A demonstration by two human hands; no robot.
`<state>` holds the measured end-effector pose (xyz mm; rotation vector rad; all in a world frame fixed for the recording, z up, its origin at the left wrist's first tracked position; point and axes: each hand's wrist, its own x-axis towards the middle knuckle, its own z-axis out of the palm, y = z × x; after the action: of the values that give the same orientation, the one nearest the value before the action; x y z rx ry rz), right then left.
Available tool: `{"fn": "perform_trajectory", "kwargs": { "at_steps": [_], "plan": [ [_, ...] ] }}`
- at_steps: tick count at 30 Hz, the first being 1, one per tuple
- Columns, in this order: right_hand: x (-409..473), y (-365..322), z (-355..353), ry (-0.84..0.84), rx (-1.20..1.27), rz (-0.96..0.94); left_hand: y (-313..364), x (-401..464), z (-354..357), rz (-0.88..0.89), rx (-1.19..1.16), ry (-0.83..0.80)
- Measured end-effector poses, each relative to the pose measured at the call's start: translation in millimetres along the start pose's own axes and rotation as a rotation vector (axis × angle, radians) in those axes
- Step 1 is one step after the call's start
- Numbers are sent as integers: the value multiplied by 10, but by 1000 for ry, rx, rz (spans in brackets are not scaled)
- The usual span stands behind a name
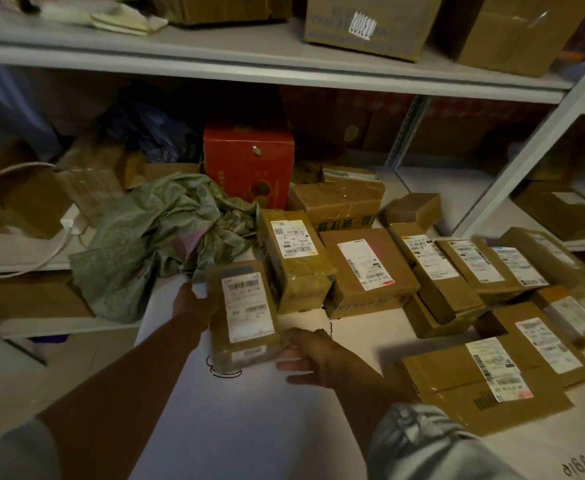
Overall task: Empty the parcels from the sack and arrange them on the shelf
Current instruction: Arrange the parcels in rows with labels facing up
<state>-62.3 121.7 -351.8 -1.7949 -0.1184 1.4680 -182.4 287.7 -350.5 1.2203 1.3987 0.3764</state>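
Nearest the camera, both hands meet on one parcel over the white worktop. Left hand grips its left edge, right hand holds the near right corner, fingers curled against it (label faces up). Just beyond, to the right, labelled boxes lie in rows. Left of these, the green sack sits crumpled. Behind it stands a red box; the shelf runs overhead.
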Motion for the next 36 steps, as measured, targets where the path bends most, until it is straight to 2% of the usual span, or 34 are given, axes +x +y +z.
{"fn": "perform_trajectory", "kwargs": {
  "at_steps": [2, 4, 8, 13, 23, 25, 28, 29, 30, 34, 36],
  "plan": [
    [96, -20, 181, -22, -58, 0, -75, -13, 8, -135, 143, -140],
    [187, -66, 337, -61, -36, -19, -142, -8, 46, -154, 216, -239],
    [361, -284, 460, -11, 120, -111, -58, 165, 102, -49, 124, -196],
    [366, -354, 382, 16, -58, -88, 55, 316, 130, -25, 150, -116],
    [344, -384, 354, 194, -137, -37, 13, 201, 111, 6, 176, -242],
    [346, -386, 352, 324, -219, -110, 17, 185, 126, 4, 167, -248],
    [247, -460, 272, 841, -263, -399, 44, 171, 162, -11, 165, -240],
    [219, -520, 229, 975, -315, -501, 47, 179, 180, -4, 181, -234],
    [247, -577, 167, 1010, -389, -539, 45, 191, 197, 3, 195, -223],
    [399, -796, -58, 672, -710, -340, 30, 201, 238, 27, 271, -191],
    [382, -718, -71, 685, -858, -300, 10, 191, 209, 18, 290, -214]
  ]
}}
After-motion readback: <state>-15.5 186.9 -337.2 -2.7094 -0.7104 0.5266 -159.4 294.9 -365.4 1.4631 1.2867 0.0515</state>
